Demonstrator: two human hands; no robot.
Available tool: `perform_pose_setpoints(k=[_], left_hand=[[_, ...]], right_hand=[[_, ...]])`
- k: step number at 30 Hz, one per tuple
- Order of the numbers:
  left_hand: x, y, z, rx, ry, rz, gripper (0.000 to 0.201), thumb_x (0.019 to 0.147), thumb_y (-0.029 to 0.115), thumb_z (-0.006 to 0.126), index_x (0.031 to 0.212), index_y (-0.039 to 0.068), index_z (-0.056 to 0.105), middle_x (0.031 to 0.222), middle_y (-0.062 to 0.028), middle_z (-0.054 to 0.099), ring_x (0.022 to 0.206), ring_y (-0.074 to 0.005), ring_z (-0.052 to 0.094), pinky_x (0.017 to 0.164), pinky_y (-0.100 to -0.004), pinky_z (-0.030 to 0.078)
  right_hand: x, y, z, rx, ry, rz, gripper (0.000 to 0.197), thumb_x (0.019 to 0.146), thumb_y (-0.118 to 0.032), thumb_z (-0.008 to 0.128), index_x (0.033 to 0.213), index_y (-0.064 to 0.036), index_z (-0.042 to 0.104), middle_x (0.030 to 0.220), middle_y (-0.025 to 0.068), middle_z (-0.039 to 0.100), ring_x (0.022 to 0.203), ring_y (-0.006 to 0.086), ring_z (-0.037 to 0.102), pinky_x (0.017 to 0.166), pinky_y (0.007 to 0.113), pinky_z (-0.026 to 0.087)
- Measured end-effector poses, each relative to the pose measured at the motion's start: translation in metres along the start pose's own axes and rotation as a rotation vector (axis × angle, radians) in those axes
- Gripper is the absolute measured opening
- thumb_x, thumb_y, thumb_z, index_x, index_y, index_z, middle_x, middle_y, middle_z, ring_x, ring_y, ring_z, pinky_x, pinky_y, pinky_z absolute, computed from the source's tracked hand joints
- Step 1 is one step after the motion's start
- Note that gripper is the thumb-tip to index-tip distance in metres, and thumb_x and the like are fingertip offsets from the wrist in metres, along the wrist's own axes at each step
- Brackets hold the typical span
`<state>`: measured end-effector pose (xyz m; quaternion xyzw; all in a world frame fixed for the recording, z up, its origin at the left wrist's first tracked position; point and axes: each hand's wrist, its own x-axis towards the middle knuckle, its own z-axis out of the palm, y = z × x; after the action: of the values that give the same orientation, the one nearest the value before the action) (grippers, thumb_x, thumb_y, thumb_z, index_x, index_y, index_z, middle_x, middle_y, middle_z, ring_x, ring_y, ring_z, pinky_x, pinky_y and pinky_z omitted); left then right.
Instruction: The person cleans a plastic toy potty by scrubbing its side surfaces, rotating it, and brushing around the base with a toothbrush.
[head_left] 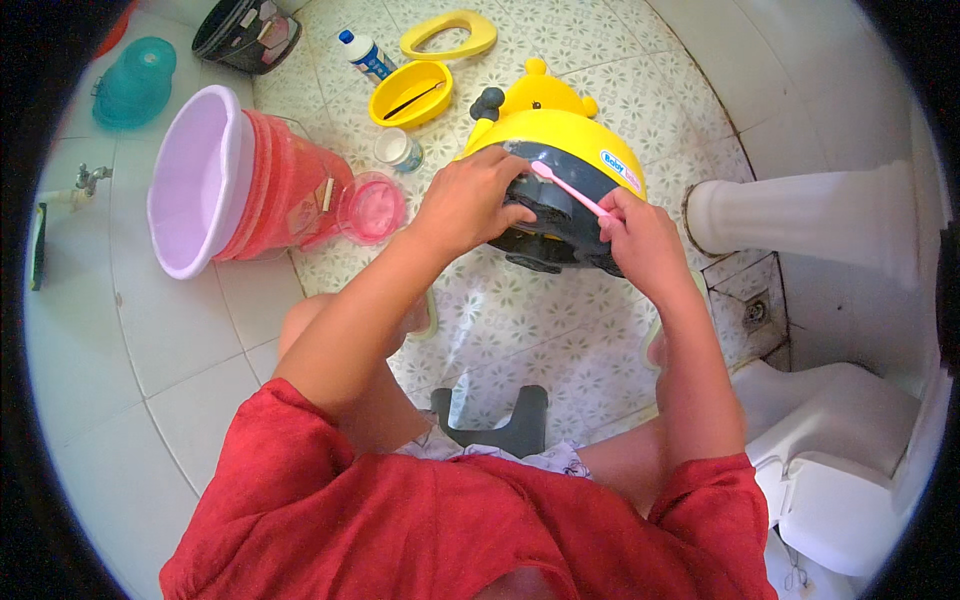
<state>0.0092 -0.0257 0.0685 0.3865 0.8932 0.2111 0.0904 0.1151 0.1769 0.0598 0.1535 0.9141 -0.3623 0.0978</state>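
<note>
A child's potty (580, 135), yellow on top with black sides and a small animal head, sits tilted on the floor in front of me. My left hand (472, 200) grips its black left side, thumb and fingers curled against the surface. Between the fingers of my right hand (648, 240) is the handle of a pink toothbrush (577, 192). The brush head touches or hovers just over the black side near my left fingertips; I cannot tell which.
On the left stand a red bucket (275, 190), a lilac basin (190, 180) against it and a red dipper (372, 210). Beyond are a white jar (400, 150), yellow bowl (412, 92), bottle (367, 56) and yellow seat ring (449, 36). A white pedestal (800, 220) is right.
</note>
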Motion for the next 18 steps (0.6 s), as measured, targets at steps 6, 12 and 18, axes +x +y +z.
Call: perform_pose_setpoints(k=[6,12,18], left_hand=[[0.0,-0.007,-0.002,-0.055,0.049,-0.057,0.038,0.069,0.022,0.079,0.1,0.008,0.063,0.097,-0.0105,0.063,0.091,-0.0309,0.062,0.074,-0.0392,0.051],[0.001,-0.008,0.0,-0.145,0.113,-0.035,0.032,0.068,0.021,0.08,0.093,0.007,0.065,0.09,-0.0107,0.061,0.089,-0.0306,0.061,0.073,-0.0393,0.05],[0.005,-0.017,0.002,-0.168,0.119,0.065,0.023,0.067,0.013,0.079,0.087,0.008,0.069,0.09,-0.0085,0.063,0.086,-0.0283,0.062,0.073,-0.0372,0.051]], right_hand=[[0.019,-0.003,-0.015,-0.048,-0.097,0.116,0.02,0.086,-0.021,0.063,0.101,-0.0117,0.071,0.087,0.0184,0.068,0.083,0.0364,0.065,0.073,0.045,0.05],[0.05,-0.015,-0.039,-0.102,-0.223,0.192,0.018,0.084,-0.02,0.064,0.083,-0.003,0.07,0.071,0.0157,0.066,0.068,0.0319,0.064,0.066,0.04,0.048],[0.051,0.001,-0.037,0.067,-0.244,0.225,0.019,0.083,-0.018,0.065,0.08,0.0001,0.07,0.064,0.0121,0.065,0.061,0.021,0.063,0.061,0.037,0.047]])
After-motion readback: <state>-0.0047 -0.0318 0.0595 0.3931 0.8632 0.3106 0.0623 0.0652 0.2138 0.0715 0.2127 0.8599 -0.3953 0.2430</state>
